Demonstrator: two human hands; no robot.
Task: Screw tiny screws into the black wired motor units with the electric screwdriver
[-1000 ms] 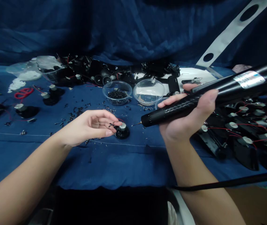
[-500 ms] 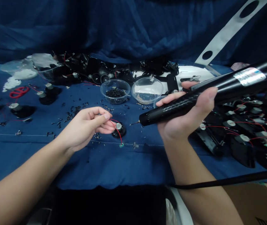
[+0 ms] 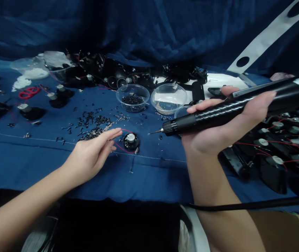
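Note:
My right hand (image 3: 217, 129) is wrapped round a black electric screwdriver (image 3: 207, 119). The screwdriver's thin bit points left, in the air above the blue cloth. Left of the bit lies a small round black part (image 3: 131, 141) with a white round top, like a small speaker. A red wire (image 3: 123, 150) loops from it to a small connector piece (image 3: 136, 150) at its lower right edge. Beside this part, on its left, my left hand (image 3: 97, 150) hovers with its fingers stretched out and nothing visible in them. Loose screws (image 3: 94, 126) are scattered just beyond that hand.
Two clear plastic bowls stand behind: one with black screws (image 3: 133, 99), one with small light-coloured pieces (image 3: 166, 105). Black parts with red wires (image 3: 272, 157) are heaped at right. More round parts (image 3: 31, 112) and a red wire coil (image 3: 29, 92) lie left. A black cable (image 3: 244, 205) crosses my right forearm.
The red wire was by my left fingers with its small end piece hanging; now it lies beside the round part and the fingers have straightened. The screwdriver has shifted slightly right in view.

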